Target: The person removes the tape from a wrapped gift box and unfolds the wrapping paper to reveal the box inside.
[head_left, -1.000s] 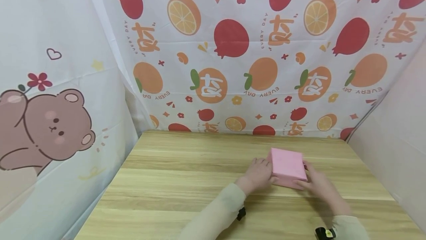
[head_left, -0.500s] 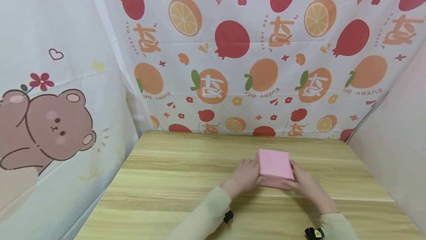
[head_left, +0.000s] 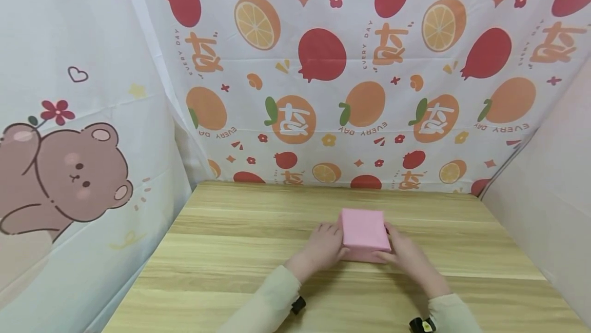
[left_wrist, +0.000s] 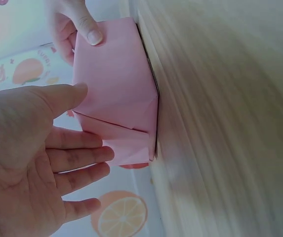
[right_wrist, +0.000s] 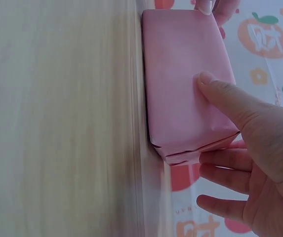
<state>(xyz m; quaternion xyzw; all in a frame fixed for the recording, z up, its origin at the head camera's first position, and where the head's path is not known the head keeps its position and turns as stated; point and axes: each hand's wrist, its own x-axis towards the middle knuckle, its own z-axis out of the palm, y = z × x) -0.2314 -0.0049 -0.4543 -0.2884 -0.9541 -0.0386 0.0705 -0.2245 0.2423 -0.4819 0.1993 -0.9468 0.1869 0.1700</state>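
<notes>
A pink box point(head_left: 365, 228), wrapped in paper with folded ends, sits on the wooden table between my two hands. On its left side rest the fingers of my left hand point(head_left: 320, 247), with the thumb at the front corner. The left wrist view shows those fingers straight and spread beside the folded end point(left_wrist: 119, 136). My right hand point(head_left: 407, 253) touches the opposite end. In the right wrist view, its thumb lies on the broad face of the box point(right_wrist: 185, 69), while the fairly straight fingers reach along the end. The box's underside and back are hidden.
The light wooden table point(head_left: 221, 271) extends around the hands. Behind it hangs a white cloth printed with fruit point(head_left: 295, 117). A cloth with a bear print point(head_left: 83, 179) hangs at the left, and a pale cloth point(head_left: 545, 199) borders the right.
Both hands and the pink box between them have moved left across the table, from right of centre to nearer the middle. How the hands lie on the box looks unchanged.
</notes>
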